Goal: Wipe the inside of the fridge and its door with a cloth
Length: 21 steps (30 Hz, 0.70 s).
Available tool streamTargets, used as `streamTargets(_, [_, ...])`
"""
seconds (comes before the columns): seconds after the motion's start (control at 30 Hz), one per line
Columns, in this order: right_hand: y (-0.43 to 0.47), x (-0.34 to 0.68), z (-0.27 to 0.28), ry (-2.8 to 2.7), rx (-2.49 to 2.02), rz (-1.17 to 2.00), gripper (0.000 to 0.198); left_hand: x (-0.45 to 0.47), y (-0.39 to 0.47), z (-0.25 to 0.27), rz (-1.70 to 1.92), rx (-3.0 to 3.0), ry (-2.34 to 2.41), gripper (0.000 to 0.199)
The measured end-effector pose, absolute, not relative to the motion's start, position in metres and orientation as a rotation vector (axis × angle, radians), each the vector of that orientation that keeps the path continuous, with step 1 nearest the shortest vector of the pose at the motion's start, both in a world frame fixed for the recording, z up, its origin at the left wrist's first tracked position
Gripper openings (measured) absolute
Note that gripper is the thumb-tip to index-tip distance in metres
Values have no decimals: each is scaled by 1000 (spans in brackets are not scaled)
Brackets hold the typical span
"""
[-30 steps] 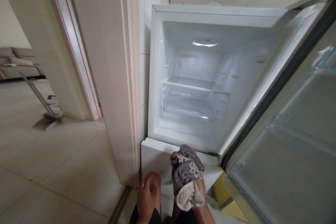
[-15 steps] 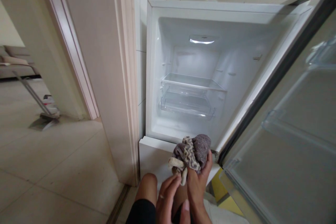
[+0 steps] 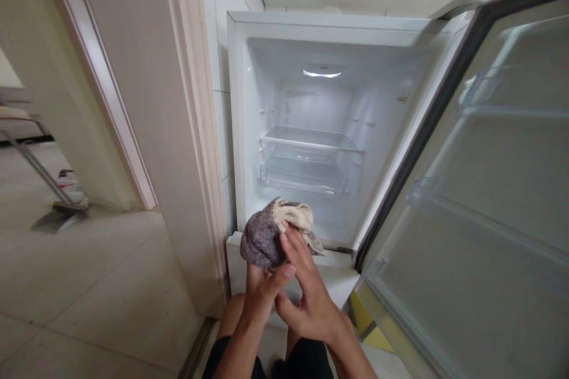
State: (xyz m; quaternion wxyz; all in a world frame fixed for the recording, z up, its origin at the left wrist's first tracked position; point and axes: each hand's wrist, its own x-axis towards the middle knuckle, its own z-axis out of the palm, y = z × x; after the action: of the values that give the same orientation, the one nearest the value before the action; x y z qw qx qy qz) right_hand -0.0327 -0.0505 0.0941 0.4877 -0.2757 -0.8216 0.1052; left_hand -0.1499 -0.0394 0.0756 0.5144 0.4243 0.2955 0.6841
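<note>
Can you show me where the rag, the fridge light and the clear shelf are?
rag [image 3: 263,238], head view, on its grey bunched part.
fridge light [image 3: 322,73], head view, on its glowing strip.
clear shelf [image 3: 306,137], head view, on its flat top.

So I count one fridge [image 3: 249,130] with its one door [image 3: 489,201] swung open, and inside there's one clear shelf [image 3: 309,139] plus one clear drawer [image 3: 302,174] under it and one light [image 3: 322,73] up top. One bunched-up cloth [image 3: 267,237], two hands on it (left [image 3: 262,290], right [image 3: 306,296]), and one mop [image 3: 53,189] out on the floor.
</note>
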Motion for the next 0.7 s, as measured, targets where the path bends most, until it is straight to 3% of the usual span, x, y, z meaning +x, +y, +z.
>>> streamTargets(0.2, [-55,-36,104,-2010,-605,357,98,-153,-7,92,1907,704,663,63])
streamTargets(0.47, [-42,-37,110,-1550,-478,685,66,-159,46,146,2168,595,659,49])
streamTargets(0.7, [-24,-13,82,-1265,-600,746,46,-174,139,194,2841,780,877,71])
